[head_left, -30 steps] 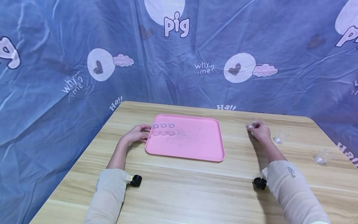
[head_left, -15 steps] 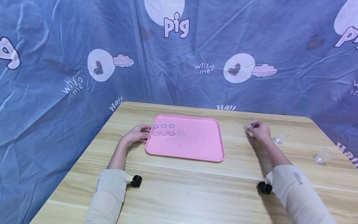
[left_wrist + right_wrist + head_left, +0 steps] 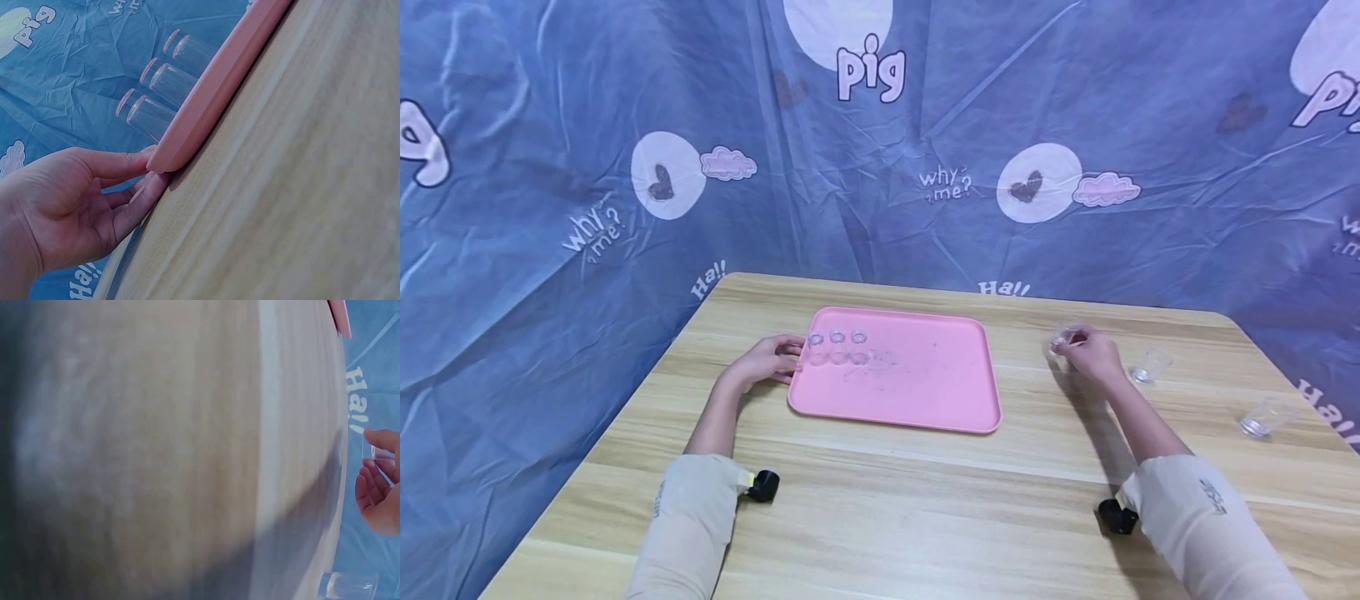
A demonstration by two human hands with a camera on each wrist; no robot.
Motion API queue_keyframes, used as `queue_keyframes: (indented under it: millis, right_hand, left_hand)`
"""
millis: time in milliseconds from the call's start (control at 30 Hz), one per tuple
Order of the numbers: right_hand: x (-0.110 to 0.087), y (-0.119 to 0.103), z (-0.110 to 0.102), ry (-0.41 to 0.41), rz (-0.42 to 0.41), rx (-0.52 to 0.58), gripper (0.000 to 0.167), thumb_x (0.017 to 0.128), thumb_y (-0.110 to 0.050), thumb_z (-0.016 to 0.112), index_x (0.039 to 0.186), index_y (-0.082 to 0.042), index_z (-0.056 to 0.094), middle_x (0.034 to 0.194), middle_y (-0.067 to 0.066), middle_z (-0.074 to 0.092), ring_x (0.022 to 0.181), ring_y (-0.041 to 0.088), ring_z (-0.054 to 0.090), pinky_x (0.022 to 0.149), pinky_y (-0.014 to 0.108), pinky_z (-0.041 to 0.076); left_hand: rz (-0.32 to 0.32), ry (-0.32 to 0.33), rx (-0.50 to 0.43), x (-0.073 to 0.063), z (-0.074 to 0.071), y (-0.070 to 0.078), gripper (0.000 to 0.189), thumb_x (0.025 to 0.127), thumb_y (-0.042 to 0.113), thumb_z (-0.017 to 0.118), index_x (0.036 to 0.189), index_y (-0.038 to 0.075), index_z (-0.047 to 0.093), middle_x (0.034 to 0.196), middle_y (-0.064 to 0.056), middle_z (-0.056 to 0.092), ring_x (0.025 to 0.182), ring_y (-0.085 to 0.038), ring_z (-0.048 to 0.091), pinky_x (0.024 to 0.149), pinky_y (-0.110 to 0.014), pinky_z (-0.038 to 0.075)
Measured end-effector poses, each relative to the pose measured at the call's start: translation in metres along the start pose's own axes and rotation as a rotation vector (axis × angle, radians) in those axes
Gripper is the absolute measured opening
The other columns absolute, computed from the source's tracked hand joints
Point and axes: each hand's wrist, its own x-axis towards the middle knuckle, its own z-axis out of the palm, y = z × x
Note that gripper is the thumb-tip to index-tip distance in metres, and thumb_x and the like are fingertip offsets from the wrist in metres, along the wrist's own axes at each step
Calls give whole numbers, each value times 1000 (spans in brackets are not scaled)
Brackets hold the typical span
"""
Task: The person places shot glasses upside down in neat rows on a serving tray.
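My left hand (image 3: 763, 362) pinches the left edge of a pink tray (image 3: 925, 367). In the left wrist view the thumb lies on its rim and fingers reach underneath. Near that edge, three small clear cups (image 3: 150, 117) stand upside down in a row on the tray. Right of the tray, my right hand (image 3: 1096, 357) holds another clear cup (image 3: 1060, 340) between thumb and fingers, just above the table. The right wrist view shows that cup (image 3: 373, 451) only in part, at the frame's right side.
Two more clear cups stand upright on the wooden table (image 3: 887, 517): one cup (image 3: 1150, 367) close behind the right hand's wrist, another cup (image 3: 1262, 418) farther right. A blue printed cloth (image 3: 850, 208) hangs behind the table.
My right hand has moved slightly left toward the tray, carrying the cup with it. The left hand and the tray have stayed in place.
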Motion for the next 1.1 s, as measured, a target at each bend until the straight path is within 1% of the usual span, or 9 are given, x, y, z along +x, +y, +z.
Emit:
queue_keyframes:
  millis: [233, 333, 433, 533, 700, 867, 1000, 1067, 1100]
  right_hand:
    - [1, -12, 1, 3, -63, -39, 30, 79, -12, 65, 99, 9, 57, 84, 21, 60, 76, 31, 53, 64, 33, 43]
    - [1, -20, 2, 10, -97, -47, 30, 79, -11, 65, 98, 10, 58, 82, 22, 60, 75, 32, 54, 64, 35, 44]
    - [0, -28, 3, 8, -126, -52, 35, 78, -11, 67, 102, 12, 57, 82, 23, 60, 75, 34, 54, 64, 38, 44]
    - [0, -36, 5, -4, -134, -57, 39, 78, -12, 68, 106, 13, 56, 83, 24, 60, 75, 35, 54, 64, 39, 45]
    - [1, -49, 9, -21, -152, -60, 41, 78, -14, 70, 107, 12, 56, 82, 23, 60, 75, 34, 55, 63, 36, 44]
    - [1, -63, 15, -40, -174, -32, 40, 77, -12, 71, 105, 12, 57, 80, 20, 61, 71, 28, 55, 59, 30, 44]
    - [2, -73, 20, -59, -203, 6, 39, 77, -12, 71, 104, 12, 57, 78, 19, 60, 69, 26, 55, 59, 30, 45]
    - [3, -77, 23, -67, -219, 31, 38, 77, -14, 71, 102, 10, 58, 75, 17, 60, 68, 26, 54, 59, 32, 45]
    - [3, -80, 24, -60, -242, 54, 37, 76, -17, 72, 100, 9, 59, 73, 14, 59, 66, 24, 54, 57, 30, 45]
  left_hand:
    - [3, -1, 0, -2, 0, 1, 52, 87, -6, 50, 135, -12, 30, 123, -30, 41, 81, -19, 58, 73, -34, 55]
    - [-2, 2, 2, -2, 0, 1, 53, 87, -7, 50, 135, -12, 30, 122, -29, 42, 81, -18, 58, 73, -33, 55]
    - [-7, 4, 5, -2, 0, 0, 53, 86, -7, 50, 135, -12, 30, 121, -29, 43, 81, -18, 58, 73, -33, 55]
    - [-5, 4, 9, -1, 0, 0, 53, 86, -7, 50, 135, -12, 30, 122, -29, 43, 81, -18, 58, 73, -33, 55]
    - [-1, 3, 14, -1, 0, 0, 54, 86, -7, 51, 135, -12, 30, 122, -29, 42, 82, -19, 58, 73, -34, 55]
    - [-2, 0, 13, -1, 0, 0, 53, 87, -6, 51, 135, -12, 31, 123, -29, 42, 84, -20, 58, 73, -34, 55]
    - [-8, 5, 10, 0, 1, 1, 52, 86, -5, 51, 135, -11, 32, 122, -28, 43, 83, -20, 58, 73, -34, 55]
    - [-9, 7, 6, 0, 1, 1, 53, 86, -6, 51, 135, -11, 32, 121, -28, 43, 82, -19, 58, 73, -34, 55]
    - [-11, 9, 3, -1, 1, 2, 53, 86, -6, 51, 135, -11, 32, 121, -28, 43, 82, -19, 58, 73, -34, 55]
